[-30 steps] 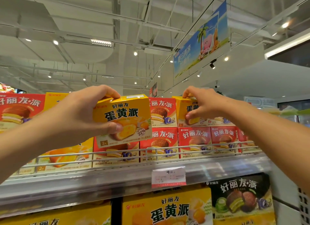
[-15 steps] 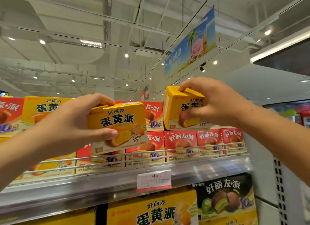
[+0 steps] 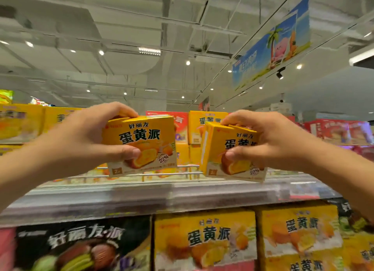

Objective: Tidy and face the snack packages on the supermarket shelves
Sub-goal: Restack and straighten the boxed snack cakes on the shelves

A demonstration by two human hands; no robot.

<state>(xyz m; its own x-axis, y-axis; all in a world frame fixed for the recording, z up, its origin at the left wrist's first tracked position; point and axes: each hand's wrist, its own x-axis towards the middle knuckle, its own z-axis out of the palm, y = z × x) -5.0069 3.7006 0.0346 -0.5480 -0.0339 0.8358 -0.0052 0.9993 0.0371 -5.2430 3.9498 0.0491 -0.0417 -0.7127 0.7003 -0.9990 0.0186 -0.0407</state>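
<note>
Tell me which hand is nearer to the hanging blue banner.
Right. The right hand is below the blue banner, slightly left of it; the left hand is much farther left.

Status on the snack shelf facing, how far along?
Mid-job. Done: lower-shelf yellow boxes face front, though the view is blurred. In hand: left hand grips one yellow pie box; right hand grips a second yellow box, both off the top shelf. Left: placing both, label out.
</note>
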